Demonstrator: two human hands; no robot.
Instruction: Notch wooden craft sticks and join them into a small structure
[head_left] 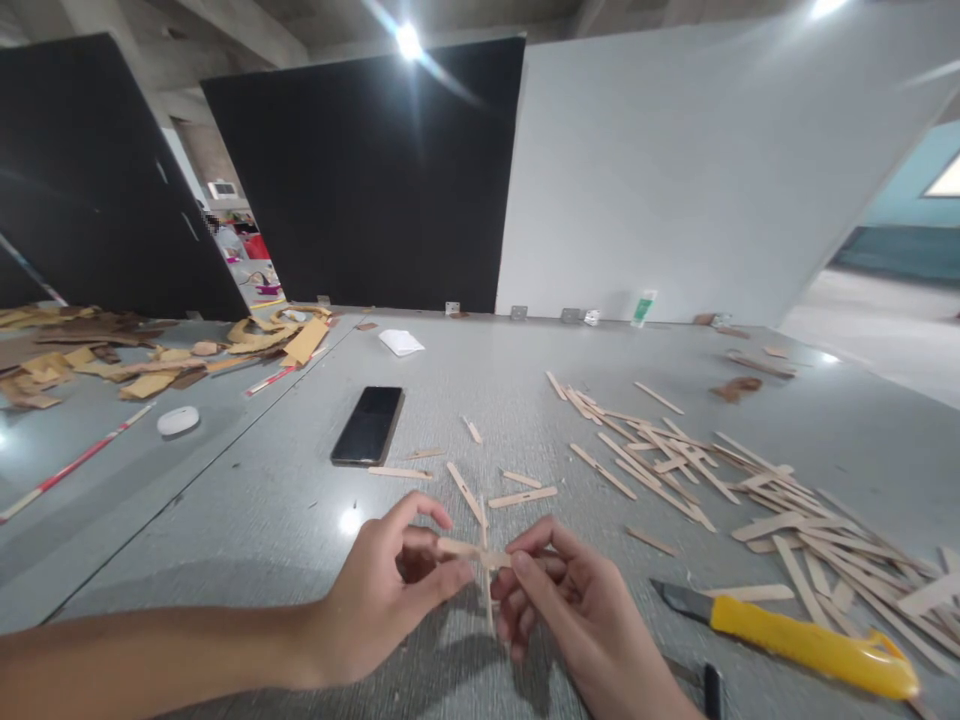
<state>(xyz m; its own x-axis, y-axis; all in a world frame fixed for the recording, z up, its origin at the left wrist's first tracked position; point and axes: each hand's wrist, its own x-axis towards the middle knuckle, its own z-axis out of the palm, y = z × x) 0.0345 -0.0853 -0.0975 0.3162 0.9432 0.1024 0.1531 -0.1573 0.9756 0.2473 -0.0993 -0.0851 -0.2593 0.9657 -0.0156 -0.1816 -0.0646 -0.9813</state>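
Observation:
Two wooden craft sticks [486, 592] form a cross between my hands, one running sideways and the other away from me. The sideways stick's left end is in my left hand [394, 580], with thumb and fingers closed around it. My right hand [559, 590] pinches the same stick near the crossing, covering its right end. Just beyond the cross lie a slotted stick [465, 492], another slotted stick [523, 497] and several short pieces. Right of my right hand is a yellow utility knife [810, 645] with its dark blade pointing left.
Loose craft sticks [675, 450] are heaped across the right side. A phone [369, 427] lies left of centre, with folded white paper [401, 343] beyond it. Farther left are a white case [178, 421] and cardboard scraps [150, 360]. Black and white panels [645, 170] stand along the back.

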